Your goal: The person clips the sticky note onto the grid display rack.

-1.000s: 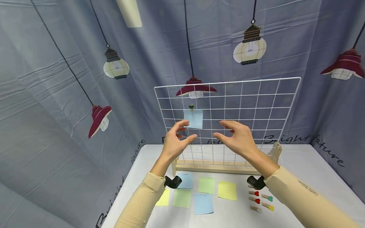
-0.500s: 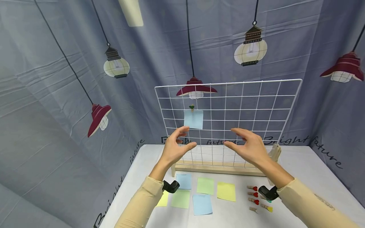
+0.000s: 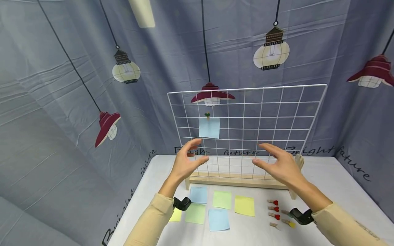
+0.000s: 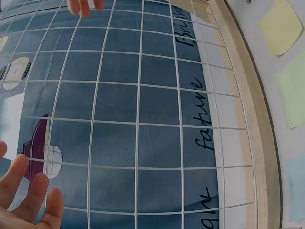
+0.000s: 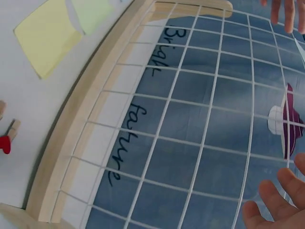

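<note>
My left hand [image 3: 186, 163] hovers in front of the left part of a white wire grid [image 3: 246, 89], thumb and fingers apart with nothing between them. Facing it, my right hand [image 3: 283, 167] is before the grid's right half, also holding nothing. On the grid's upper left hangs a light blue sticky note [image 3: 209, 129], fixed by a small clothespin [image 3: 207, 115] with a green heart. Both wrist views look through the wires, with fingertips [image 4: 35, 193] of the left hand low in one and fingertips [image 5: 274, 195] of the right hand low in the other.
The grid stands in a wooden base [image 3: 234, 181] on a white table [image 3: 326, 191]. In front lie blue, green and yellow sticky notes [image 3: 244, 205]. To their right are small clothespins [image 3: 274, 208] with red, green and yellow hearts, partly behind the right wrist camera [image 3: 301, 216]. A lamp-patterned curtain hangs behind.
My right hand has moved to the right and down, widening the gap between the hands. The left hand has shifted slightly down and left. The hanging note stays in place.
</note>
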### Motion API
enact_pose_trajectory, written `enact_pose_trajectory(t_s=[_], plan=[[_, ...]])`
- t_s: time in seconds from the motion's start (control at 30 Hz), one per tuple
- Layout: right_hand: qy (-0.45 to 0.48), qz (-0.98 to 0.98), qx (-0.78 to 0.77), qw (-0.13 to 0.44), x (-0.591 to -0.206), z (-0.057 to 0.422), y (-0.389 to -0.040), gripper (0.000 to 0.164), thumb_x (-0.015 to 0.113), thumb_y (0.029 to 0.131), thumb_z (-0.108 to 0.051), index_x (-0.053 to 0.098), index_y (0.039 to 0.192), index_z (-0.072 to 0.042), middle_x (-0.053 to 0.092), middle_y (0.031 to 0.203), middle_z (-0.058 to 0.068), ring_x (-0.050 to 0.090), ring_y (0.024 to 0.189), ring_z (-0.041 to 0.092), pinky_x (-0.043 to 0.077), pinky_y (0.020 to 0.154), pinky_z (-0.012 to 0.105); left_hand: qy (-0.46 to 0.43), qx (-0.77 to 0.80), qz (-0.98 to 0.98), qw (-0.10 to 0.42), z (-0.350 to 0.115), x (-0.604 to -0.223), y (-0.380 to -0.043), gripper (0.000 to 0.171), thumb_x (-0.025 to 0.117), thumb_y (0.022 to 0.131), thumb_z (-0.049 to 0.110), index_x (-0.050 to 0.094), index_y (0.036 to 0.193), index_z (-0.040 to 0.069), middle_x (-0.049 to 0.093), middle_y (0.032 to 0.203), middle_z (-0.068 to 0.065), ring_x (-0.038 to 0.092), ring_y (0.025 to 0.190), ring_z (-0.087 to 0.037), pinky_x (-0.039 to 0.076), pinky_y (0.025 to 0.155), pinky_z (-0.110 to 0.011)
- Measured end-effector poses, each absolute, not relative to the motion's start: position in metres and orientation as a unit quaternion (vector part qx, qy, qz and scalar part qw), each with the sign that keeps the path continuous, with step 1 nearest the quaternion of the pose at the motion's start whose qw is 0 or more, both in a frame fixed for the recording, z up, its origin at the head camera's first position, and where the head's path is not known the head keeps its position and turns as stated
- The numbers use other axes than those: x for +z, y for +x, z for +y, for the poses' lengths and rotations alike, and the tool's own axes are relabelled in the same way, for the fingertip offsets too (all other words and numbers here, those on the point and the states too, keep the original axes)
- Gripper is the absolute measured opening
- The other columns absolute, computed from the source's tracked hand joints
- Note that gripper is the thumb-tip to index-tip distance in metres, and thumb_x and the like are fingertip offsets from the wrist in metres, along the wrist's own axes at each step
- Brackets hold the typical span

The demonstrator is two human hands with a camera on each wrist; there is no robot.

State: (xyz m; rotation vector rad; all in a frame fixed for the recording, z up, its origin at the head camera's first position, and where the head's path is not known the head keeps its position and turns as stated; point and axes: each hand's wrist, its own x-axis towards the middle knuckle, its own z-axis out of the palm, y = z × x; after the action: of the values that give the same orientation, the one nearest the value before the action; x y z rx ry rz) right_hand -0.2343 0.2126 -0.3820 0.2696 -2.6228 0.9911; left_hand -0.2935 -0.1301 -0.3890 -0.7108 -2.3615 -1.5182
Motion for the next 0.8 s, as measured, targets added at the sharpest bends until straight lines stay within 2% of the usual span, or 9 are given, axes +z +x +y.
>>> enact_pose_trajectory(t_s=[0.17, 0.37, 0.47, 0.63, 0.8], plan=[[0.095, -0.917, 0.352, 0.162, -0.387, 0.223, -0.229, 0.08, 0.076, 0.091, -0.048, 0.047, 0.153, -0.006, 0.042, 0.159, 0.025, 0.043, 0.14, 0.052, 0.041, 0.107, 0.067, -0.236, -0.519, -0.813, 0.12, -0.13, -0.392, -0.292, 0.067, 0.084, 0.086, 0.033, 0.054, 0.145, 0.031, 0.055, 0.148, 0.008, 0.053, 0.134, -0.026, 0.047, 0.105, -0.051], [0.102, -0.912, 0.358, 0.172, -0.396, 0.234, -0.225, 0.078, 0.079, 0.09, -0.043, 0.049, 0.151, -0.005, 0.044, 0.157, 0.026, 0.042, 0.141, 0.053, 0.04, 0.108, 0.067, -0.237, -0.513, -0.816, 0.118, -0.133, -0.399, -0.29, 0.068, 0.085, 0.085, 0.029, 0.054, 0.146, 0.029, 0.055, 0.149, 0.003, 0.051, 0.135, -0.022, 0.047, 0.105, -0.05], [0.098, -0.913, 0.359, 0.165, -0.4, 0.239, -0.223, 0.078, 0.08, 0.089, -0.043, 0.049, 0.151, -0.006, 0.045, 0.157, 0.026, 0.043, 0.14, 0.054, 0.04, 0.108, 0.067, -0.237, -0.509, -0.819, 0.115, -0.137, -0.403, -0.29, 0.069, 0.085, 0.085, 0.029, 0.053, 0.147, 0.028, 0.055, 0.149, 0.006, 0.051, 0.136, -0.02, 0.046, 0.106, -0.05], [0.074, -0.922, 0.354, 0.14, -0.405, 0.248, -0.219, 0.082, 0.077, 0.091, -0.048, 0.044, 0.156, -0.011, 0.042, 0.16, 0.023, 0.046, 0.133, 0.06, 0.041, 0.101, 0.072, -0.238, -0.51, -0.82, 0.103, -0.145, -0.409, -0.289, 0.072, 0.084, 0.085, 0.03, 0.051, 0.149, 0.031, 0.053, 0.151, 0.007, 0.049, 0.138, -0.021, 0.043, 0.109, -0.054], [0.062, -0.922, 0.358, 0.132, -0.413, 0.26, -0.214, 0.082, 0.075, 0.091, -0.049, 0.043, 0.157, -0.014, 0.04, 0.162, 0.021, 0.043, 0.135, 0.061, 0.038, 0.096, 0.077, -0.23, -0.517, -0.82, 0.088, -0.151, -0.414, -0.288, 0.072, 0.085, 0.085, 0.031, 0.05, 0.149, 0.036, 0.051, 0.153, 0.008, 0.046, 0.142, -0.026, 0.04, 0.111, -0.06]])
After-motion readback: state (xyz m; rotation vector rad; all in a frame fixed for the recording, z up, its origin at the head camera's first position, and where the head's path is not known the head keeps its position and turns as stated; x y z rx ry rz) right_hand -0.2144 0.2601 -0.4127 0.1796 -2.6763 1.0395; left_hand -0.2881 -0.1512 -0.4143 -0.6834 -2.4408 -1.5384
